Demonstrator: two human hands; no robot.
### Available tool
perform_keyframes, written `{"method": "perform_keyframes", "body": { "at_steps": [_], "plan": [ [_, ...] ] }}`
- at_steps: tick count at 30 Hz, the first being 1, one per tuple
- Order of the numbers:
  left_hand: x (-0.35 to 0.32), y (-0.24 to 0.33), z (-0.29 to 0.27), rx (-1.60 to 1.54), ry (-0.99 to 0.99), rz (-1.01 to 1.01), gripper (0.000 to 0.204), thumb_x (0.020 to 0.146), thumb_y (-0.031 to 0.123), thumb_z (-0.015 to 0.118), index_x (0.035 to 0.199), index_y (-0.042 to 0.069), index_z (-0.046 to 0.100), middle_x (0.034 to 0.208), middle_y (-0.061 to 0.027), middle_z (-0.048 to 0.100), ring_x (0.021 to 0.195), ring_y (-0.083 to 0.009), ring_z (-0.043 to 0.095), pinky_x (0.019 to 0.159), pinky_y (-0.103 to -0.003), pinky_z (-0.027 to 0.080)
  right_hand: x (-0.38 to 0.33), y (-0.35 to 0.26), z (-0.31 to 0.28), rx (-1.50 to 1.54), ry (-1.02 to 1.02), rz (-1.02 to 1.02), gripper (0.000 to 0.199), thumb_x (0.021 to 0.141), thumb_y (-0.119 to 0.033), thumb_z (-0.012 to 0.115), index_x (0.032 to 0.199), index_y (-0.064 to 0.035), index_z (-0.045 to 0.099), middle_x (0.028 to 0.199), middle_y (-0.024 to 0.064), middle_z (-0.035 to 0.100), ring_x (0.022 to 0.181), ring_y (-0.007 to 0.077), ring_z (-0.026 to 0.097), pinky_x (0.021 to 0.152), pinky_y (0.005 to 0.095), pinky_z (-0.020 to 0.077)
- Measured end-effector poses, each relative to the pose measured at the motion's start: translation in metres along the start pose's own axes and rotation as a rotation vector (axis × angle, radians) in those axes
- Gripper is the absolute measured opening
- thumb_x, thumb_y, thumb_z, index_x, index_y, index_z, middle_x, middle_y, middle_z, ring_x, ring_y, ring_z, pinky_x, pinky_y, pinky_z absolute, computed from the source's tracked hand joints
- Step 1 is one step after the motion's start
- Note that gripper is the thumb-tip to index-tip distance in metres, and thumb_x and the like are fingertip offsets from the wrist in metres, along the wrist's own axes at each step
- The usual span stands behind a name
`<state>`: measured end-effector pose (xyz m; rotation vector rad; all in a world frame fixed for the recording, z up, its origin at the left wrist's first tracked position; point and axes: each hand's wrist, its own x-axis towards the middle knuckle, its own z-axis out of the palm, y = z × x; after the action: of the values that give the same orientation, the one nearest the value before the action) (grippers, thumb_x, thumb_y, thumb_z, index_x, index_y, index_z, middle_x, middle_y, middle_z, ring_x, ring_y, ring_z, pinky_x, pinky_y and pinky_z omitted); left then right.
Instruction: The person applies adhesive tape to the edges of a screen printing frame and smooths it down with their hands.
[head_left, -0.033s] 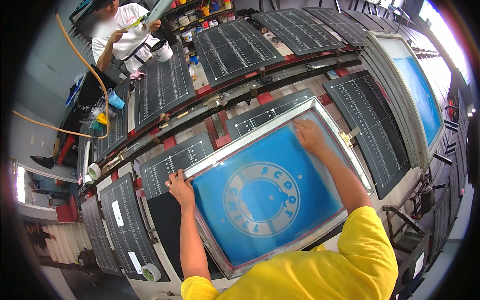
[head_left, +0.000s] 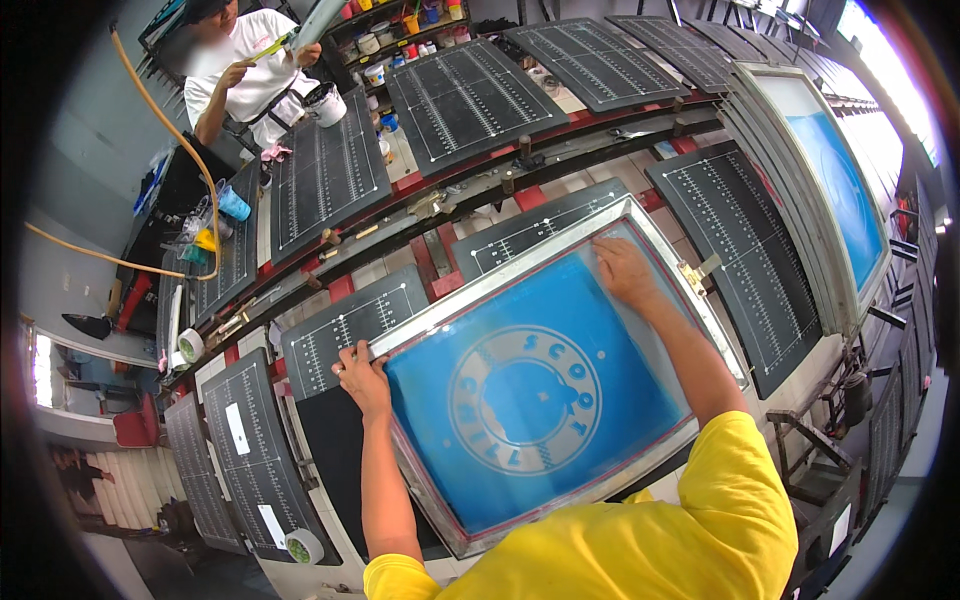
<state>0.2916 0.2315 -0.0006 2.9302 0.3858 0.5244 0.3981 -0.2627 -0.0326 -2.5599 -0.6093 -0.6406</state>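
Note:
A silk-screen printing frame [head_left: 520, 278] with silver metal edges and blue-coated mesh [head_left: 620, 400] lies tilted in front of me. A pale ring design with lettering shows in the mesh. My left hand [head_left: 362, 380] is closed around the frame's left corner, with a ring on one finger. Inside the frame's far right part, my right hand [head_left: 624, 272] lies on the mesh, its fingers extended and holding nothing. Beneath the frame, partly hidden, is a black cloth [head_left: 335, 450] over a board. A brass-coloured clamp [head_left: 692, 279] sits on the frame's right edge.
Black marked printing boards [head_left: 740, 250] line both sides of a red-and-metal rail. Several stacked screens [head_left: 835, 180] lean at right. Tape rolls [head_left: 303, 546] sit at left. Across the rail, a person [head_left: 255, 50] in white stands near a white bucket [head_left: 325, 104]; an orange hose [head_left: 160, 100] hangs there.

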Motion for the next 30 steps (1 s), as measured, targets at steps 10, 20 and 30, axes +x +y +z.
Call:
{"method": "perform_keyframes", "body": {
  "at_steps": [10,20,30],
  "plan": [
    [0.015,-0.020,-0.005,0.013,-0.139,0.132,0.046,0.073,-0.007,0.072,0.117,0.006,0.067,0.112,-0.0132,0.054,0.102,-0.0361,0.049,0.088,-0.044,0.050,0.030,-0.010,0.011,-0.103,-0.139,0.026,0.019,0.085,-0.016,0.056,0.095,-0.0031,0.067,0.097,0.0131,0.066,0.099,0.0295,0.059,0.086,0.0435,0.0466],
    [0.028,-0.013,-0.021,0.063,-0.359,0.059,0.049,0.071,-0.004,0.076,0.118,0.008,0.067,0.115,-0.0139,0.052,0.110,-0.0383,0.051,0.091,-0.046,0.051,0.005,-0.026,0.005,-0.155,-0.017,0.018,0.024,0.087,-0.018,0.057,0.101,-0.0037,0.070,0.115,0.0078,0.068,0.119,0.0268,0.054,0.096,0.0447,0.0432],
    [0.040,-0.043,-0.005,0.117,-0.426,0.190,0.049,0.076,0.001,0.074,0.123,0.014,0.066,0.120,-0.0195,0.052,0.119,-0.0485,0.049,0.095,-0.049,0.049,-0.032,-0.035,-0.072,0.011,0.114,0.127,0.016,0.089,-0.006,0.058,0.100,0.0009,0.067,0.105,0.0173,0.068,0.108,0.0356,0.060,0.095,0.0451,0.0464]
  ]
}}
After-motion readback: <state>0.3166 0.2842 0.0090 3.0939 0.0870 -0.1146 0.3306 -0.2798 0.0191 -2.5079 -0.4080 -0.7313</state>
